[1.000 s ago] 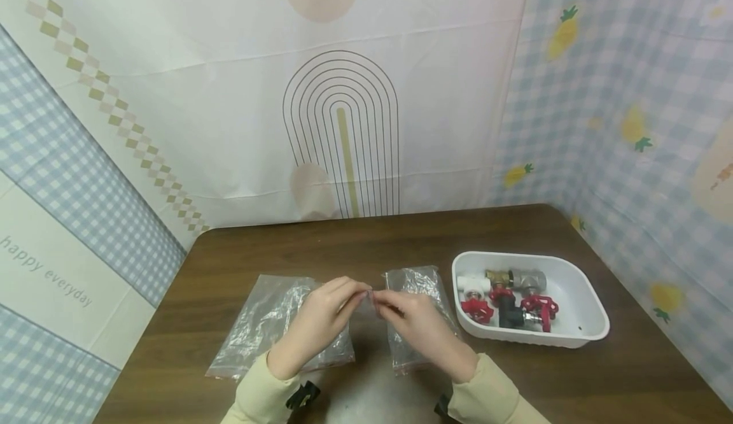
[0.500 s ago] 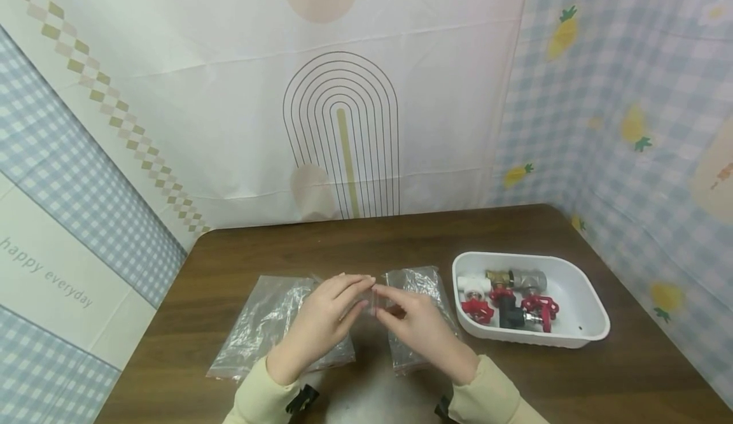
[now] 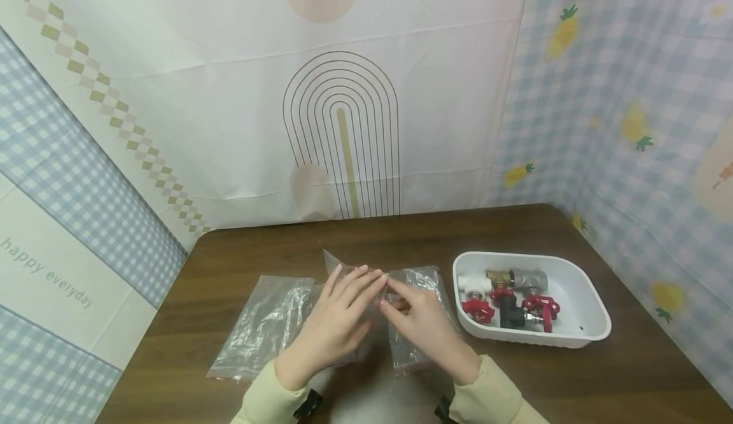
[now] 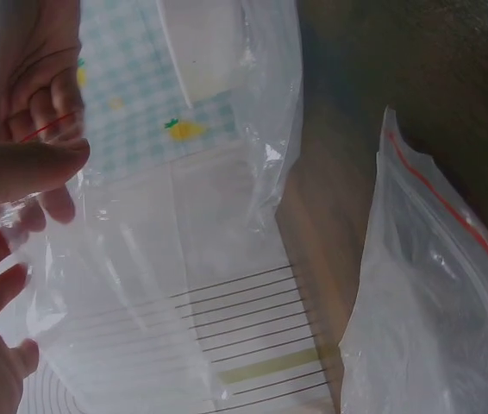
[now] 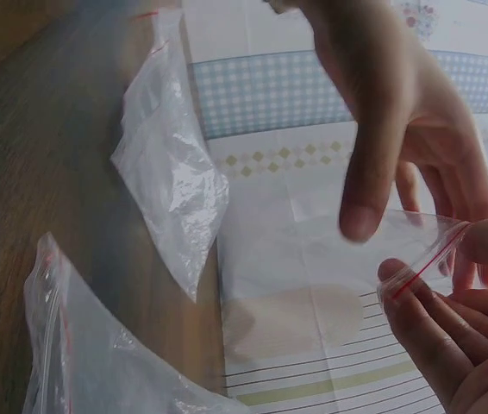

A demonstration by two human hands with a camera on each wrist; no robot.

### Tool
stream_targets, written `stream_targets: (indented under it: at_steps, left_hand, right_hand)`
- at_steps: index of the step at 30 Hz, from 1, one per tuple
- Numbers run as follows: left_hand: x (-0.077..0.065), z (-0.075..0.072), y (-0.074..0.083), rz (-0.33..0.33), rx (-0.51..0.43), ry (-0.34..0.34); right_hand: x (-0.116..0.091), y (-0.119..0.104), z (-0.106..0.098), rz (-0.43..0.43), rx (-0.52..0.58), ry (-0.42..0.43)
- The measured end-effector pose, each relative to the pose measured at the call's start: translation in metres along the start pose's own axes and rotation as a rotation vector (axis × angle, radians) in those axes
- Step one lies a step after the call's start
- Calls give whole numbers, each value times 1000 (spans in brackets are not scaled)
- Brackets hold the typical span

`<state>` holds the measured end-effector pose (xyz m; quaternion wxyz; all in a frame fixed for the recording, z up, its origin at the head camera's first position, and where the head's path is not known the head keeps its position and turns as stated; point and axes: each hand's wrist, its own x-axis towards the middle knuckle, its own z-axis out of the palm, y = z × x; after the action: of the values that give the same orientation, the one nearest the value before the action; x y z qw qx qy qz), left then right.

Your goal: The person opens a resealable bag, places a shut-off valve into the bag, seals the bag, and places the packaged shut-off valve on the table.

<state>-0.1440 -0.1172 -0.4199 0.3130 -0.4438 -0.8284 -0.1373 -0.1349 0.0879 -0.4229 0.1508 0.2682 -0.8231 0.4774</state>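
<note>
A clear zip bag (image 3: pixel 332 262) with a red seal line is held up between my two hands over the middle of the table. My right hand (image 3: pixel 425 325) pinches its red-lined mouth between thumb and fingers, as the right wrist view shows. My left hand (image 3: pixel 335 322) lies along the bag's other side, its fingers straight. In the right wrist view, the left thumb (image 5: pixel 363 220) stands apart from the left fingers. Below the left hand, a flat clear zip bag (image 3: pixel 266 319) lies on the table. Another clear zip bag (image 3: pixel 424 279) lies partly under the right hand.
A white plastic tub (image 3: pixel 581 309) stands on the right of the brown wooden table (image 3: pixel 275 255). In it lie several valves (image 3: pixel 515 312), some with red handwheels. Patterned cloth (image 3: pixel 240 125) hangs behind the table.
My left hand has moved slightly up and right, its fingers straightening across the bag. A corner of the held bag now sticks up beyond the fingers. My right hand keeps its pinch.
</note>
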Motion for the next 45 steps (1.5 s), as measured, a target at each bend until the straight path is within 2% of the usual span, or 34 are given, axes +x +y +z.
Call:
stream_targets:
  at_steps: [7,19,31,39,45]
  left_hand:
    - [2,4,3,-5,58,22]
    - [4,8,6,-29,88,36]
    - [1,7,6,-50,28,41]
    - [0,7,3,-49,-32,62]
    - [0,5,0,-78,-79,66]
  right_hand:
    - [0,-6,1,23,-38,2]
    - [0,-10,1,49,-2,-14]
    - [-1,-13,6,23,15,-22]
    - [-1,-10,4,-82,-64,29]
    - [-1,-8,-1,-117,-66,45]
